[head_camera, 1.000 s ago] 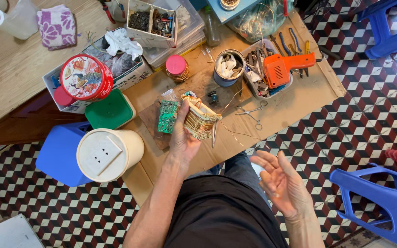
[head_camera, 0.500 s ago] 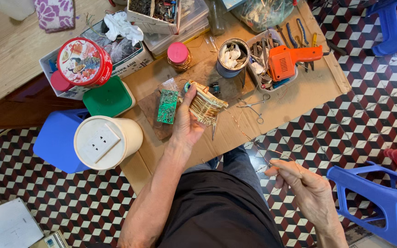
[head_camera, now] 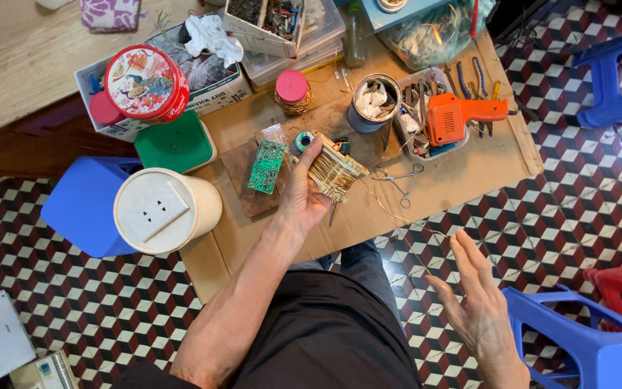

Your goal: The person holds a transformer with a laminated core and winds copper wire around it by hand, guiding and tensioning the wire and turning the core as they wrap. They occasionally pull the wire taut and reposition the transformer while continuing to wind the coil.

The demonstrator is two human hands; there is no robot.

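L hand [head_camera: 304, 198], centre of frame: fingers curled round a coil of thin copper-coloured wire wound on a small core [head_camera: 336, 173], thumb up along its left side, clasped firm. Coil sits just above centre, over the cardboard sheet [head_camera: 462, 180], lifted or resting — can't tell which. A fine wire strand [head_camera: 404, 216] runs from the coil down-right toward the R hand [head_camera: 473, 306].

R hand, lower right: fingers spread & loose, palm turned up/inward, gripping nothing solid. Strand ends near its fingertips; whether it touches them is too fine to tell.

Just left of the L hand: green circuit board [head_camera: 266, 166] on a brown board piece. Just right of the coil: small scissors [head_camera: 397, 180] flat on the cardboard. Above the coil: metal tin w/ white scraps [head_camera: 373, 101], pink-lidded jar [head_camera: 292, 90] to its left. Upper right: orange soldering gun [head_camera: 458, 115] lying across a tray of pliers & tools.

Left side: white round container w/ a socket plate on top [head_camera: 160, 210], green lid [head_camera: 176, 142] above it, red round tin [head_camera: 145, 83] upper left, blue stool [head_camera: 84, 205] under them. Blue plastic chair [head_camera: 584, 346] bottom right, on the checkered tile floor [head_camera: 577, 209].
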